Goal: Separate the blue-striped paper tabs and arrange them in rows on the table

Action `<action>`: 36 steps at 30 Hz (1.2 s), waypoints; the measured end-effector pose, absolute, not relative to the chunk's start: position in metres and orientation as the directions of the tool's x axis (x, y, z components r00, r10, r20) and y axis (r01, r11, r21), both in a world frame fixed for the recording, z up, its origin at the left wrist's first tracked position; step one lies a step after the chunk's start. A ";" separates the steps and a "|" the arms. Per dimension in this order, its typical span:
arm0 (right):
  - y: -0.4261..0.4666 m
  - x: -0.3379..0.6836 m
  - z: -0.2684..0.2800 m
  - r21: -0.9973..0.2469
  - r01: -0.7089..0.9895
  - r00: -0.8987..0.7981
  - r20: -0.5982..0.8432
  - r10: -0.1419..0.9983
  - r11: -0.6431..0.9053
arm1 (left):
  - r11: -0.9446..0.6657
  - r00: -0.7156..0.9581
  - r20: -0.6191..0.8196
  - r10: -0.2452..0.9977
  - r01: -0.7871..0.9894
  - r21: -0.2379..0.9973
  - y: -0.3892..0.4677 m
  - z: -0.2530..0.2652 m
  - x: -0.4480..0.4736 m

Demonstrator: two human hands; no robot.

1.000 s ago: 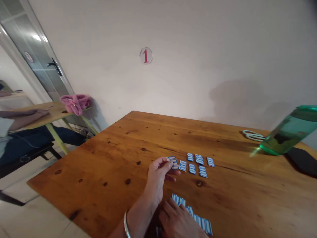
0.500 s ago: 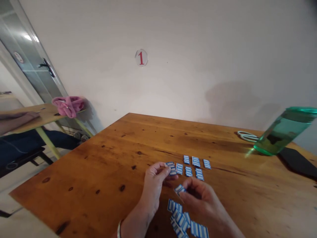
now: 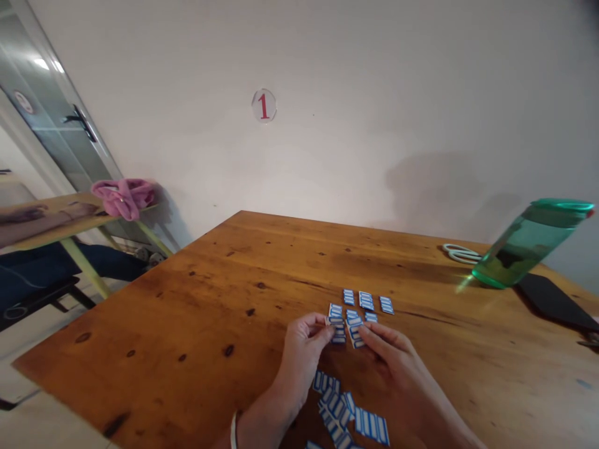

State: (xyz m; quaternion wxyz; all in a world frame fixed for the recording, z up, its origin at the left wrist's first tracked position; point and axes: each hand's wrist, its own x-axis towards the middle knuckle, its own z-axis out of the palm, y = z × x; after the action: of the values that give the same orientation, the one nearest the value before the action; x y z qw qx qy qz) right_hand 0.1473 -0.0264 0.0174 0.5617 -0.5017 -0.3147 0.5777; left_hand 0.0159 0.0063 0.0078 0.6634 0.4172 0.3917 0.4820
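Observation:
My left hand [image 3: 303, 352] pinches a small blue-and-white striped card [image 3: 337, 332] between thumb and fingers. Close beside it, another striped card [image 3: 355, 332] is gripped by my right hand [image 3: 397, 358], tilted. The two held cards almost meet; whether they touch I cannot tell. Just beyond my fingers, similar small cards [image 3: 365, 300] lie in short rows, the nearer ones partly covered by my hands. Nearer to me, between my forearms, a loose overlapping pile of striped cards [image 3: 336, 402] rests on the wooden table [image 3: 206, 305].
A green bottle [image 3: 528, 246] stands on the table at the right, near a white cable [image 3: 461, 254] and a flat black object [image 3: 555, 300]. At the left, another person's arms [image 3: 51, 218] rest on a second table with a pink cloth [image 3: 125, 196].
My right hand has moved forward with its card, up beside the card in my left hand. My left hand has shifted slightly right. The other person's arms have moved on their table.

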 end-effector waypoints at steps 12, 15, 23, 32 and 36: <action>-0.020 0.140 0.004 -0.991 0.124 0.268 0.088 0.959 0.057 | 0.255 0.252 -0.188 0.949 -0.272 0.928 0.002 0.010 0.017; -0.020 0.140 0.006 -0.989 0.136 0.283 0.095 0.954 0.058 | 0.257 0.266 -0.182 0.947 -0.284 0.924 0.002 0.010 0.017; -0.024 0.134 0.006 -0.994 0.093 0.273 0.086 0.958 0.063 | 0.241 0.283 -0.147 0.948 -0.333 0.912 -0.001 0.011 0.020; -0.026 0.129 0.011 -0.995 0.058 0.312 0.095 0.945 0.081 | 0.237 0.291 -0.132 0.948 -0.362 0.902 -0.003 0.013 0.021; -0.025 0.128 0.009 -0.997 0.026 0.306 0.082 0.948 0.077 | 0.218 0.288 -0.120 0.950 -0.336 0.916 -0.003 0.011 0.020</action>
State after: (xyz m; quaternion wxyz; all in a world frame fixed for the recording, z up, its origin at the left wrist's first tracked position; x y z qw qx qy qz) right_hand 0.1284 -0.0249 0.0087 0.5880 -0.5545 -0.4392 0.3923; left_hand 0.0196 -0.0028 0.0112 0.6870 0.4150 0.3701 0.4679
